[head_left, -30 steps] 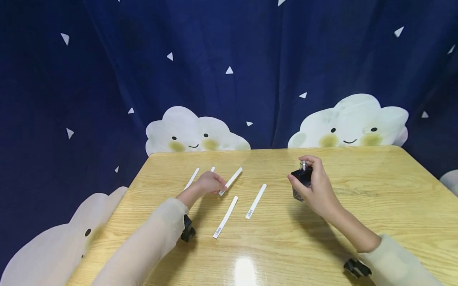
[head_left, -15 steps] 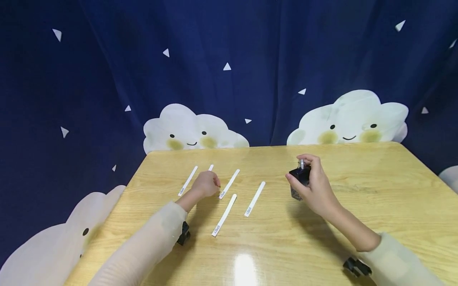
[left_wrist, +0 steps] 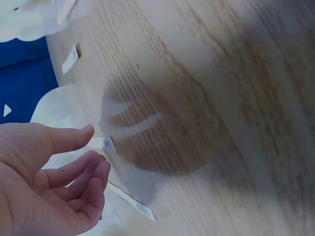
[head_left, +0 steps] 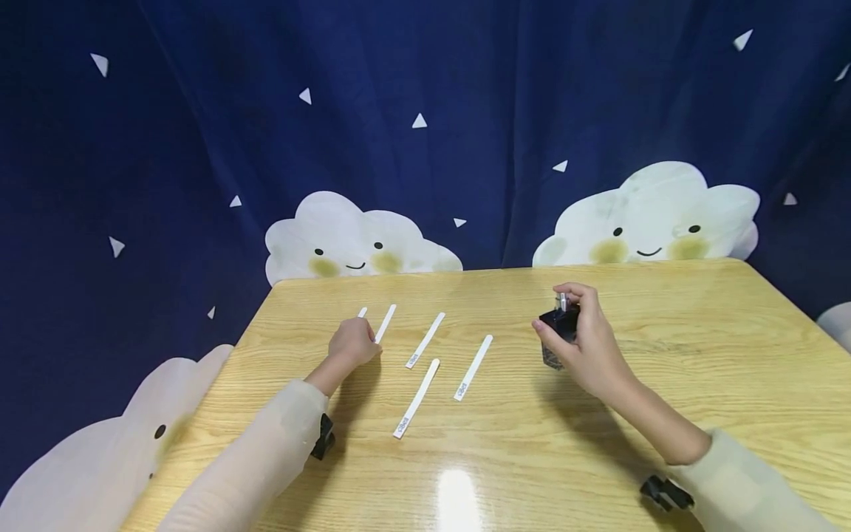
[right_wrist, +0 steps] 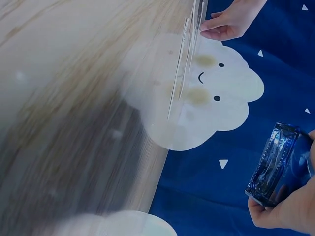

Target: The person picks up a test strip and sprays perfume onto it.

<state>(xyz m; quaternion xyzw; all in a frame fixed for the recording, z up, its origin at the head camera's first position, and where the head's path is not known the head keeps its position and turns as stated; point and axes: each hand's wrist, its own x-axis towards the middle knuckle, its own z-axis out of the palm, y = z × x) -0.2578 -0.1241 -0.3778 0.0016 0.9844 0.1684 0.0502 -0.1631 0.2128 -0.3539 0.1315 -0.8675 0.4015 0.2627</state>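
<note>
In the head view my left hand [head_left: 351,343] hovers low over the two leftmost white paper test strips, a far-left one [head_left: 362,313] mostly covered by it and another [head_left: 386,321] whose near end it hides. The left wrist view shows its thumb and loosely bent fingers apart, with a strip's printed end [left_wrist: 109,144] just beyond the gap. My right hand [head_left: 598,362] grips a dark glass perfume bottle [head_left: 553,359] above the table, thumb on the near side and index finger at the silver sprayer [head_left: 563,301]. The bottle's faceted base [right_wrist: 273,164] shows in the right wrist view.
Three more strips lie on the wooden table [head_left: 505,443]: a middle one [head_left: 425,341], a right one [head_left: 473,368] and a nearer one [head_left: 417,399]. A dark blue curtain [head_left: 372,148] with printed clouds hangs behind the table's far edge.
My left hand has let go of the middle strip, now flat on the table, and has moved left to the leftmost strips. The right hand with the perfume bottle stays nearly still.
</note>
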